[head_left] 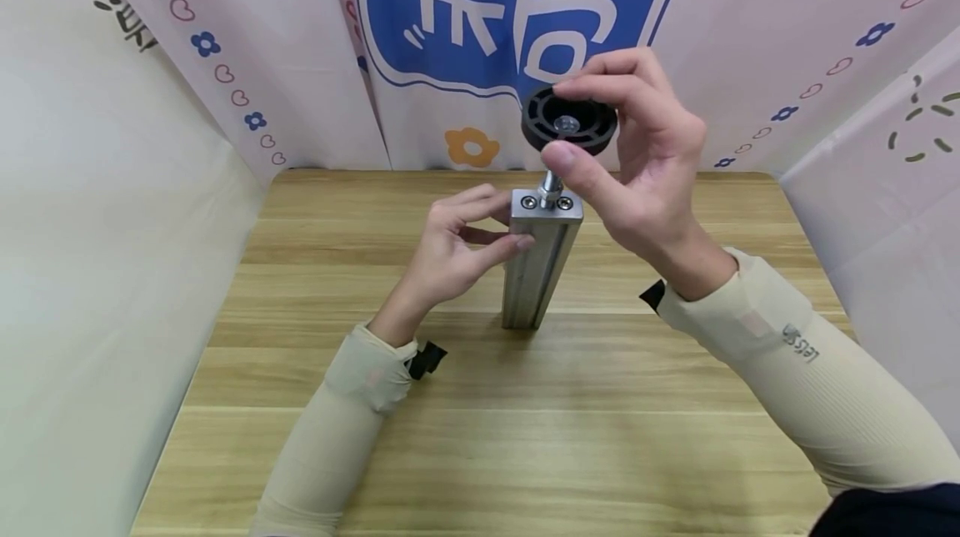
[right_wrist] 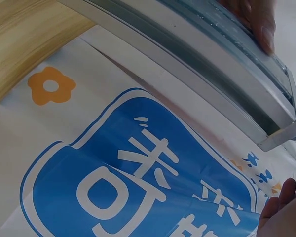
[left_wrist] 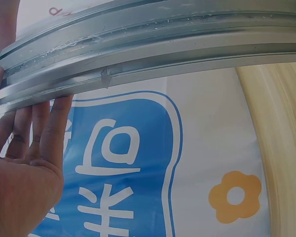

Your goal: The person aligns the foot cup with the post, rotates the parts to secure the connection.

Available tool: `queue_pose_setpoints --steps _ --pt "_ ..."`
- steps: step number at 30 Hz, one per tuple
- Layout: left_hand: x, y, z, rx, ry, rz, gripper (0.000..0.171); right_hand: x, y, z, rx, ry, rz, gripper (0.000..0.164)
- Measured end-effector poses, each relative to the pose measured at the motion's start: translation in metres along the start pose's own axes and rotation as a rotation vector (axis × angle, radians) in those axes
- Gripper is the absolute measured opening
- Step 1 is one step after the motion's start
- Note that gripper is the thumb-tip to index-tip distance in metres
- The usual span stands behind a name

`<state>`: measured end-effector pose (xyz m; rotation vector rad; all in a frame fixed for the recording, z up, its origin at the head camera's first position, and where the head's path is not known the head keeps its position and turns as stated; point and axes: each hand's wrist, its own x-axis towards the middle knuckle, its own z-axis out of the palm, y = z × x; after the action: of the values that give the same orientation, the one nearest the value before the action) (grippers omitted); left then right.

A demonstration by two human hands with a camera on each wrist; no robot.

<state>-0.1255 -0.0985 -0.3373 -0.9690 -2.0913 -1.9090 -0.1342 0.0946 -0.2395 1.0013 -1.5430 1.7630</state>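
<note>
An aluminium extrusion profile (head_left: 530, 270) stands upright on the wooden table, its slotted sides filling the top of the left wrist view. Two screws sit in its end plate (head_left: 517, 205). My left hand (head_left: 453, 249) grips the profile near its upper end, thumb on the near face and fingers behind. Above the plate, a threaded stud with a nut (head_left: 550, 193) carries a round black levelling foot (head_left: 534, 130), its ribbed underside facing up. My right hand (head_left: 648, 162) pinches the foot's rim between thumb and fingers. In the right wrist view the foot is mostly cut off at the edge.
The wooden table (head_left: 360, 437) extends around the profile. Behind it hangs a white cloth with a blue printed sign (head_left: 480, 62) and an orange flower (head_left: 472, 148). White cloth walls (head_left: 97, 228) close in both sides.
</note>
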Motion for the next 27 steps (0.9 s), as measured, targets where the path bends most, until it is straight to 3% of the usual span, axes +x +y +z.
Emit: queue_pose_setpoints --steps 8,10,15,27 --pt "0.0002 -0.0013 0.001 -0.001 0.0 0.005 0.039 0.0009 0.0008 0.0015 -0.041 0.038 0.027 0.083" --pt "0.0003 -0.0016 0.0012 -0.005 0.003 0.004 0.038 0.0013 0.0008 0.0013 -0.035 0.021 0.016 0.076" --pt "0.0003 -0.0015 0.0017 -0.015 0.009 0.003 0.037 0.0004 -0.001 -0.0014 0.065 -0.024 0.014 0.034" --pt "0.0002 -0.0023 0.0012 -0.019 0.004 0.007 0.036 -0.0009 0.0008 -0.0035 0.128 -0.018 0.02 0.029"
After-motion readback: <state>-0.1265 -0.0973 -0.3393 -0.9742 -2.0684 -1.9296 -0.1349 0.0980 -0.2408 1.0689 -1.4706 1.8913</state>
